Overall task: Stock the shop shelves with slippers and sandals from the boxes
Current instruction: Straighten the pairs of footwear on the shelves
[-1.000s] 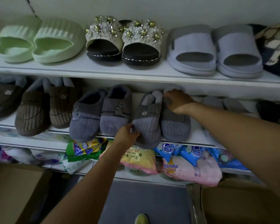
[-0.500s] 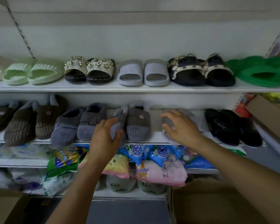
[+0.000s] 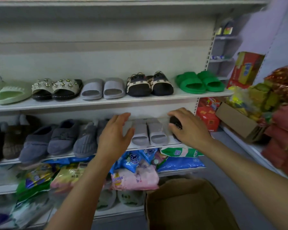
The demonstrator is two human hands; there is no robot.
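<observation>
On the middle shelf (image 3: 156, 146) stands a pale grey pair of slides (image 3: 150, 133), with a row of grey plush slippers (image 3: 61, 136) and brown ones (image 3: 15, 138) to its left. My left hand (image 3: 116, 136) is open with straight fingers just left of the grey slides, in front of a ribbed grey slipper (image 3: 85, 140). My right hand (image 3: 189, 128) grips a black slipper (image 3: 175, 124) at the right end of that shelf, hiding most of it. The shelf above holds green slides (image 3: 199, 83), black-and-beige sandals (image 3: 150, 85), lilac slides (image 3: 103, 88), jewelled sandals (image 3: 56, 89) and mint slides (image 3: 10, 93).
An open cardboard box (image 3: 189, 205) stands on the floor below my right arm. Plastic packets (image 3: 135, 178) fill the shelves under the slippers. To the right a side shelf carries another cardboard box (image 3: 236, 120), red cartons (image 3: 206, 113) and shiny wrapped goods (image 3: 283, 80).
The view has swung right and pulled back. My left hand let go of the ribbed grey slipper and moved right. My right hand moved right past the grey slides onto the black slipper.
</observation>
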